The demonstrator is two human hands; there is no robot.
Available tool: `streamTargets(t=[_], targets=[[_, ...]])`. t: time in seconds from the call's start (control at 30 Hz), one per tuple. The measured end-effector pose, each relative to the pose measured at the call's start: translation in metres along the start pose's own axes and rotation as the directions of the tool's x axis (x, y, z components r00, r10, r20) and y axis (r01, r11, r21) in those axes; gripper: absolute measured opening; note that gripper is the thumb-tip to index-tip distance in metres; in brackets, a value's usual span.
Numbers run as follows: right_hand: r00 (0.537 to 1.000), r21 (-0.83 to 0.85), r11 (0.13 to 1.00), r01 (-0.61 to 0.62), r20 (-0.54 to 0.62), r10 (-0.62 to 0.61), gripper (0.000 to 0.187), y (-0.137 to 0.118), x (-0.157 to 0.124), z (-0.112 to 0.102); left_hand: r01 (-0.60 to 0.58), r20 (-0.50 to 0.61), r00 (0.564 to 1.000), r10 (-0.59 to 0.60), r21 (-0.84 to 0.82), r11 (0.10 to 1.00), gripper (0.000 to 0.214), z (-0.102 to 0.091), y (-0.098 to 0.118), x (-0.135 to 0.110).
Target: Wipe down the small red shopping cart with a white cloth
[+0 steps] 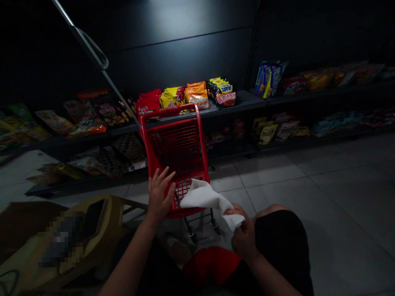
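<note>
A red plastic shopping cart point(175, 144) stands tilted just in front of me on the tiled floor. My left hand point(159, 193) rests on its near side with the fingers spread out flat. My right hand point(242, 234) is closed on one end of a white cloth point(205, 197). The other end of the cloth lies against the cart's lower grid. My knees, in dark shorts, show at the bottom of the view.
Low dark shelves point(243, 100) along the wall hold bags of snacks and instant noodles point(197, 94). A yellow plastic stool point(101, 222) with a dark phone on it stands at my left. A metal pole point(89, 47) slants up at the left. Pale floor tiles point(324, 193) stretch to the right.
</note>
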State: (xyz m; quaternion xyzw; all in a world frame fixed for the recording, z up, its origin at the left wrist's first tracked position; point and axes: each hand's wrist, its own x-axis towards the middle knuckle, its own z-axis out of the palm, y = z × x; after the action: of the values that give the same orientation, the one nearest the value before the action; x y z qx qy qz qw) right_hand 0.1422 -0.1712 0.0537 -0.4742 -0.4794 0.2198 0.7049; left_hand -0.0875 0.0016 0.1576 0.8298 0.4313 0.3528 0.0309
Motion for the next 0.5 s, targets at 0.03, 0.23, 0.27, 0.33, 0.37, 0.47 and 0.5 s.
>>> streamTargets(t=[0.03, 0.23, 0.27, 0.33, 0.37, 0.47, 0.5], targets=[[1.000, 0.034, 0.999, -0.006, -0.026, 0.007, 0.018, -0.006, 0.006, 0.000, -0.037, 0.021, 0.999, 0.039, -0.097, 0.995, 0.038, -0.002, 0.012, 0.000], [0.977, 0.051, 0.978, 0.201, 0.063, -0.204, 0.013, -0.056, 0.076, 0.006, -0.049, 0.247, 0.955, 0.163, -0.413, 0.909, 0.055, 0.001, 0.081, -0.002], [0.959, 0.001, 0.963, 0.270, 0.086, -0.269, 0.015, -0.063, 0.086, 0.006, 0.030, 0.275, 0.955, 0.109, -0.457, 0.889, 0.051, 0.002, 0.087, -0.002], [0.905, -0.137, 0.898, 0.418, 0.156, -0.397, 0.022, -0.072, 0.097, 0.005, 0.238, 0.312, 0.948, -0.057, -0.578, 0.780, 0.038, 0.005, 0.091, 0.000], [0.863, -0.200, 0.846, 0.494, 0.227, -0.451, 0.029, -0.074, 0.098, 0.005, 0.345, 0.334, 0.930, -0.154, -0.644, 0.683, 0.038, 0.006, 0.091, 0.001], [0.727, -0.239, 0.721, 0.651, 0.471, -0.500, 0.052, -0.073, 0.086, 0.003, 0.534, 0.393, 0.821, -0.414, -0.786, 0.313, 0.055, 0.008, 0.089, 0.005], [0.714, -0.215, 0.726, 0.654, 0.493, -0.497, 0.056, -0.072, 0.079, 0.004, 0.548, 0.400, 0.783, -0.476, -0.806, 0.224, 0.060, 0.008, 0.089, 0.006]])
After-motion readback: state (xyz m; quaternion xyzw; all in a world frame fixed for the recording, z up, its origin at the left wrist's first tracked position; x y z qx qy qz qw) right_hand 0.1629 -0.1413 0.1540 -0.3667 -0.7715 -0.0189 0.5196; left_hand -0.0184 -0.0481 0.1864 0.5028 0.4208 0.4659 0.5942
